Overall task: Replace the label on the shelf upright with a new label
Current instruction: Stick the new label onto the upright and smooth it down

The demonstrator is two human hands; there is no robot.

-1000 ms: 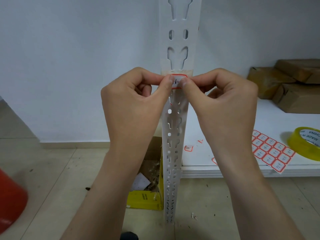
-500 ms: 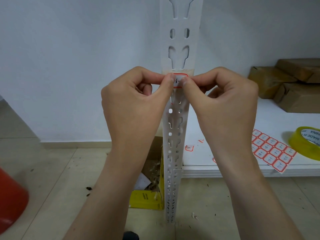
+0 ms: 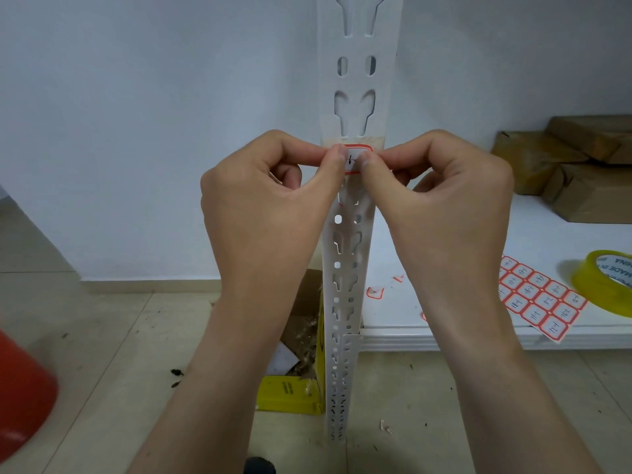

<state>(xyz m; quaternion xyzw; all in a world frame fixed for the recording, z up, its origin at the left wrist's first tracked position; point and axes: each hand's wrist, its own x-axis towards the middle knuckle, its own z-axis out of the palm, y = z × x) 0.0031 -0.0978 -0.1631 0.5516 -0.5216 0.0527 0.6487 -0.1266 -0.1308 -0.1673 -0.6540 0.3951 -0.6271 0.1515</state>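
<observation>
Barely shifted, my left hand [image 3: 266, 206] and right hand [image 3: 444, 206] each pinch one end of the red-bordered label [image 3: 354, 164] between thumb and forefinger. It sits against the white shelf upright [image 3: 355, 80], between my thumb tips.

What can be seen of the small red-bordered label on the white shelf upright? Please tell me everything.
The label is a small white sticker, paper by its look, with a rounded red border and a dark handwritten mark in the middle. It lies level across the front of the shelf upright, over a beige strip. The left hand pinches its left end and the right hand its right end, hiding both ends.
</observation>
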